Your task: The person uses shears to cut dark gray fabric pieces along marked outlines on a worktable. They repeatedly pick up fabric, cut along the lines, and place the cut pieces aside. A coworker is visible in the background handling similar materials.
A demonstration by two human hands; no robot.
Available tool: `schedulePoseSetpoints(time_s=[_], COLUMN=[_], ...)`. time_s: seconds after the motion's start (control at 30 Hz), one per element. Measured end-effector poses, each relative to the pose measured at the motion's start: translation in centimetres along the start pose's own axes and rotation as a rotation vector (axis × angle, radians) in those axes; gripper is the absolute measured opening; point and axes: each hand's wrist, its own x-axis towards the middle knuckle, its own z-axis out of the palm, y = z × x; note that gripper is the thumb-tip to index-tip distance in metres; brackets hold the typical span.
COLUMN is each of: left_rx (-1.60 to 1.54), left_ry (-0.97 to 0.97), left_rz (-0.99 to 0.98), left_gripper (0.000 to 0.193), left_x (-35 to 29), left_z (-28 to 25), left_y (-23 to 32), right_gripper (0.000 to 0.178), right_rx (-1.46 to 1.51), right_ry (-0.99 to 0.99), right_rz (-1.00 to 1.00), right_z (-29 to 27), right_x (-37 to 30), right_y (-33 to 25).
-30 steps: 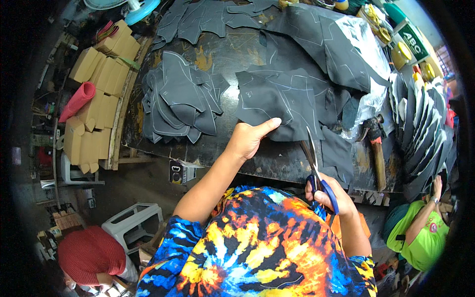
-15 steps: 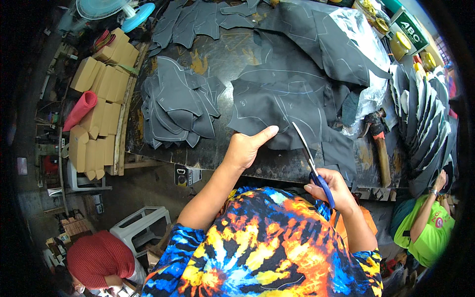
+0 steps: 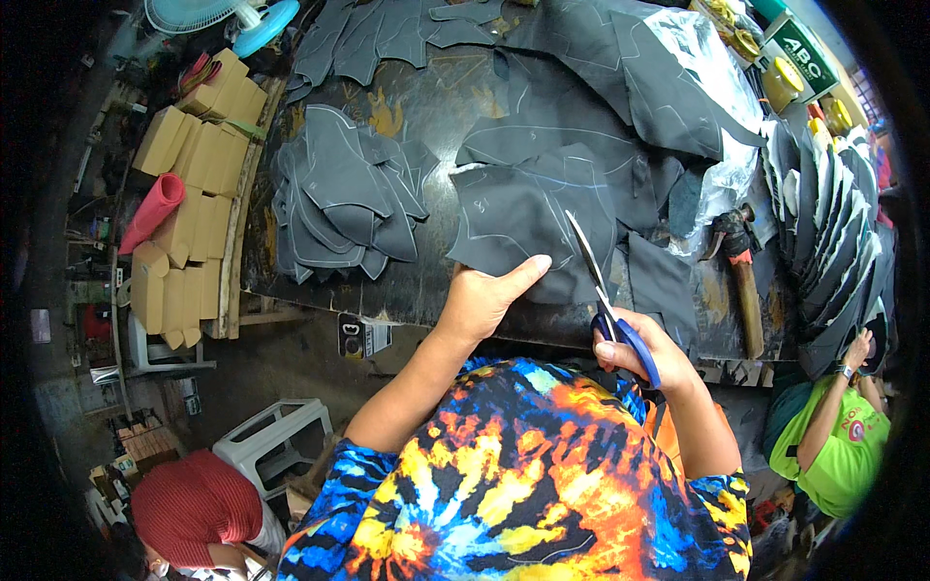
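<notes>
A black sheet of leather-like material (image 3: 513,218), marked with white outlines, lies at the front of the dark worktable (image 3: 387,300). At its near edge my left hand (image 3: 489,298) grips it, thumb on top and the other fingers hidden beneath. My right hand (image 3: 644,349) is closed round the blue handles of a pair of scissors (image 3: 603,295). The blades point up and away over the sheet, slightly parted near the handles. To the left rests a pile of cut black pieces (image 3: 349,194) with white lines along their edges.
A hammer (image 3: 744,300) with a wooden handle lies right of the sheet. Beyond it stands a row of stacked black pieces (image 3: 814,213). Cardboard boxes (image 3: 194,165) line the left side. Two people bend nearby, one in a green shirt (image 3: 838,436), one in red (image 3: 199,508).
My right hand has brought the scissors slightly left and up. The sheet's near part has shifted, and its right edge now lies farther left. My left hand keeps its grip.
</notes>
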Motion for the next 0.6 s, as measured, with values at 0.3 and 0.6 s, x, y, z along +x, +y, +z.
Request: schedulePoseSetpoints(time_s=[0.3,0.6], left_rx=[-0.229,-0.398], left_ry=[-0.056,-0.016], left_rz=[-0.120,-0.282], left_gripper=[0.040,0.035], left_x=[-0.4,-0.6], left_z=[0.7,1.2], left_y=[1.0,1.0], right_gripper=[0.024,0.023], right_rx=[0.059,0.000], right_ry=[0.044,0.054], right_rz=[-0.013,0.007], right_z=[0.7,0.8], right_x=[-0.4,-0.1], right_y=[0.4,0.1])
